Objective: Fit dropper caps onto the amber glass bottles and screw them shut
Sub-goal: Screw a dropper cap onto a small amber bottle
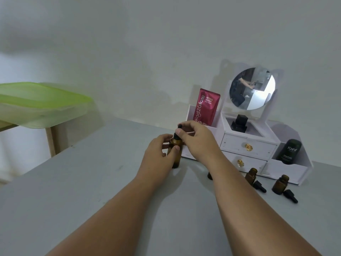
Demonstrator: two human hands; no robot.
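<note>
An amber glass bottle (176, 159) stands upright on the grey table, and my left hand (160, 154) grips its body. My right hand (195, 139) pinches the black dropper cap (177, 134) that sits on the bottle's neck. To the right stand two open amber bottles (251, 176) (280, 184), each with a black dropper cap (259, 186) (290, 196) lying beside it. Behind my right forearm, the base of another dark bottle (210, 176) shows.
A white cosmetic organiser (247, 145) with drawers and a round mirror (252, 88) stands at the back right against the wall. It holds a red sachet (206, 107) and a black tube (290, 150). A green tray (40, 104) sits on a wooden stand at the left.
</note>
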